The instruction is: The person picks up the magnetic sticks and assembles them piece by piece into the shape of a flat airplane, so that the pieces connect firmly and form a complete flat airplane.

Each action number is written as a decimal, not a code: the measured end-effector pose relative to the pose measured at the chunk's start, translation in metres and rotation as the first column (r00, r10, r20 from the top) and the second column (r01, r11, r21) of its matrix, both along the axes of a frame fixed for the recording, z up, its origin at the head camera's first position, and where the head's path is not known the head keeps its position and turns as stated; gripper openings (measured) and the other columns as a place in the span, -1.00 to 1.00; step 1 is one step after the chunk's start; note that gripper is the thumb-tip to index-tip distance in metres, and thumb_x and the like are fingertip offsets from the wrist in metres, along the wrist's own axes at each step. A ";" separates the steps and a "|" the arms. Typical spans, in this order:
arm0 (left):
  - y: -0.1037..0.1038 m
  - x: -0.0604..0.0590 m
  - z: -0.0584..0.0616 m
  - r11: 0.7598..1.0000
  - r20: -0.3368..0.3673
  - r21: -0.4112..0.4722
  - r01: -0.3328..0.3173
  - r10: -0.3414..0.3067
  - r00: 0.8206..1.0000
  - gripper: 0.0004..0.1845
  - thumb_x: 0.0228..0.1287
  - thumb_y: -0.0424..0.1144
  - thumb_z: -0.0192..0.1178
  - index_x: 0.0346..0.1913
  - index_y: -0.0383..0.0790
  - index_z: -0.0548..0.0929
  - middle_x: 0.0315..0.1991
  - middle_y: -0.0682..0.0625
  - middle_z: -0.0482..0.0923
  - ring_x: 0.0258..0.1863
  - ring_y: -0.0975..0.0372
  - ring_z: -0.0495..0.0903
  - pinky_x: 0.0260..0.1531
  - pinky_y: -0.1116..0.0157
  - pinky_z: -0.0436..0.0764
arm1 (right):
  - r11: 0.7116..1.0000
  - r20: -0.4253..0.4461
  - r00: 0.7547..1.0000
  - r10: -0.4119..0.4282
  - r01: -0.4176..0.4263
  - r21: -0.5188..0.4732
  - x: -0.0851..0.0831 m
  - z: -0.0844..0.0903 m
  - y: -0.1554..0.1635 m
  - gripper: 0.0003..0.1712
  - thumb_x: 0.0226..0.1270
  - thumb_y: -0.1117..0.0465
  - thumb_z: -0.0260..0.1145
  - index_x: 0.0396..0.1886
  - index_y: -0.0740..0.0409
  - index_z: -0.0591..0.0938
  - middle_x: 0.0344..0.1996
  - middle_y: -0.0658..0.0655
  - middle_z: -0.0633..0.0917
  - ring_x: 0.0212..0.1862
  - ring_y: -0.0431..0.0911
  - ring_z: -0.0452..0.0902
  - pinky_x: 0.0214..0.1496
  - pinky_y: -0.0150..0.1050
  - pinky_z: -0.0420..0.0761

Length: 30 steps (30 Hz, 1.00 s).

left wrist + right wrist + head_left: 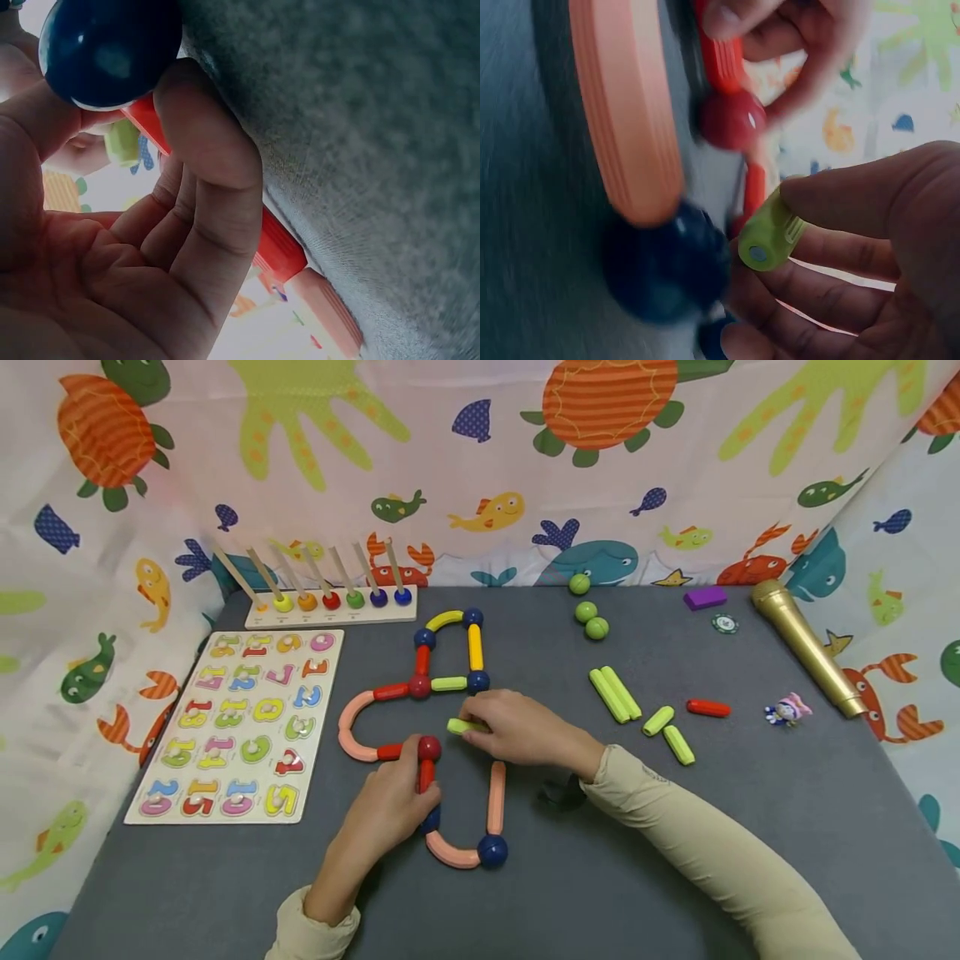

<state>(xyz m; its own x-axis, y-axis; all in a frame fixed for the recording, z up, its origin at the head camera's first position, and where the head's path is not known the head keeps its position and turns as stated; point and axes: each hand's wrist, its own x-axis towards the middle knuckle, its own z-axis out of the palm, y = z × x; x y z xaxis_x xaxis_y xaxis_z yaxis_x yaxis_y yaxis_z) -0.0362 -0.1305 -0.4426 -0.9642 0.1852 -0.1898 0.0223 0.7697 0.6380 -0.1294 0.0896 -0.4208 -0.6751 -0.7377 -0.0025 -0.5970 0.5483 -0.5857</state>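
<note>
2 hands work on a figure of rods and balls laid flat on the grey mat (675, 860). Left hand (390, 806) curls its fingers round a short red rod (425, 774), which runs between a red ball (429, 747) above and a blue ball (109, 49) at its near end; the grip appears to steady this joint so that the linked pieces do not shift. Right hand (517, 727) pinches a green rod (465, 726) between thumb and fingertips, holding it level just right of the red ball, one end towards it; whether rod and ball touch cannot be told. The right wrist view shows the green rod's round end face (759, 253) clear of the fingers, so the grip sits behind that end. A pink rod (496, 785) and pink curve (452, 852) meet at another blue ball (492, 850), closing the lower loop. Spare green rods (615, 693), 3 green balls (587, 610) and 1 red rod (708, 707) lie well apart to the right, within reach. A number puzzle (240, 727) lies left.
</note>
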 end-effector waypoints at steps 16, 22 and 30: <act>-0.007 -0.001 -0.012 0.999 -0.029 0.038 0.016 -0.015 0.999 -0.30 0.33 -0.35 0.30 0.46 -0.52 0.32 -0.63 -0.01 0.38 -0.77 0.19 0.38 -0.71 0.27 0.29 | 0.996 0.026 0.998 0.058 -0.060 0.073 0.010 -0.018 -0.018 -0.88 0.54 0.22 0.43 -0.04 0.15 0.72 -0.32 -0.03 0.61 -0.33 -0.17 0.49 -0.21 -0.26 0.54; -0.006 -0.004 -0.013 1.000 0.001 0.018 0.001 -0.001 1.000 -0.27 0.35 -0.32 0.32 0.51 -0.47 0.31 -0.64 0.02 0.39 -0.78 0.22 0.38 -0.71 0.30 0.29 | 0.996 0.035 0.998 0.052 -0.054 0.065 0.009 -0.020 -0.017 -0.83 0.54 0.23 0.43 0.01 0.18 0.73 -0.28 -0.01 0.64 -0.29 -0.16 0.51 -0.17 -0.27 0.57; -0.003 -0.002 -0.003 1.000 0.036 0.007 -0.010 0.009 0.999 -0.28 0.37 -0.34 0.30 0.52 -0.46 0.31 -0.63 0.01 0.40 -0.77 0.23 0.38 -0.68 0.28 0.30 | 0.989 0.060 0.998 -0.025 0.016 0.144 0.012 -0.013 -0.001 -0.70 0.54 0.12 0.44 0.13 0.17 0.71 -0.09 0.08 0.68 -0.16 -0.11 0.57 -0.04 -0.17 0.65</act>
<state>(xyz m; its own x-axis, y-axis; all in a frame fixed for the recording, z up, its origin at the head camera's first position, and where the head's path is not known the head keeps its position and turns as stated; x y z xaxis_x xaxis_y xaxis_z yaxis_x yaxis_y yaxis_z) -0.0382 -0.1339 -0.4454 -0.9585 0.1777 -0.2231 -0.0080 0.7651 0.6439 -0.1173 0.0883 -0.4342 -0.6854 -0.7128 -0.1490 -0.5502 0.6409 -0.5353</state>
